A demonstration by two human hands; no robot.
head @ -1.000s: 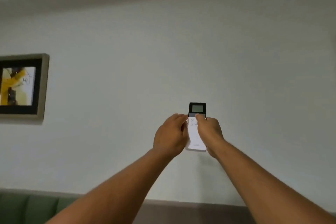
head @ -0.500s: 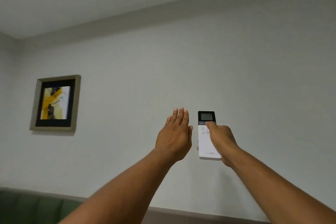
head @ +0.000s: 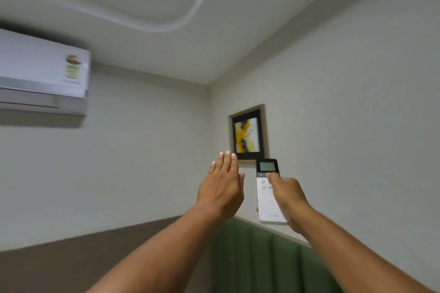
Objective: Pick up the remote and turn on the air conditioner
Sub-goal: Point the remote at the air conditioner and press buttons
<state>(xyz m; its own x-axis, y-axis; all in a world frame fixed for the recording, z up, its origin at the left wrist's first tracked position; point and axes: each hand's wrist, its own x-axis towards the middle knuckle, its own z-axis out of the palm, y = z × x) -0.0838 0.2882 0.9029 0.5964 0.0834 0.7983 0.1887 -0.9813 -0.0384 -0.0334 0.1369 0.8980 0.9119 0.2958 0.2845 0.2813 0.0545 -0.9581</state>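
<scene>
My right hand point(head: 287, 200) grips a white remote point(head: 266, 200) with a dark display at its top, held upright at arm's length, the thumb resting just below the screen. My left hand point(head: 222, 188) is raised flat beside it, fingers straight and together, holding nothing and a small gap away from the remote. The white wall-mounted air conditioner point(head: 42, 74) hangs high on the left wall, cut off by the left edge, its front flap looking closed.
A framed yellow-and-black picture point(head: 247, 135) hangs on the right wall just behind the remote. A green padded seat back point(head: 257, 257) runs below it, and a brown panel point(head: 83, 250) lines the lower left wall.
The view has swung left and upward, bringing the room corner and the air conditioner into sight. My left hand came off the remote and opened flat; the right hand keeps holding it.
</scene>
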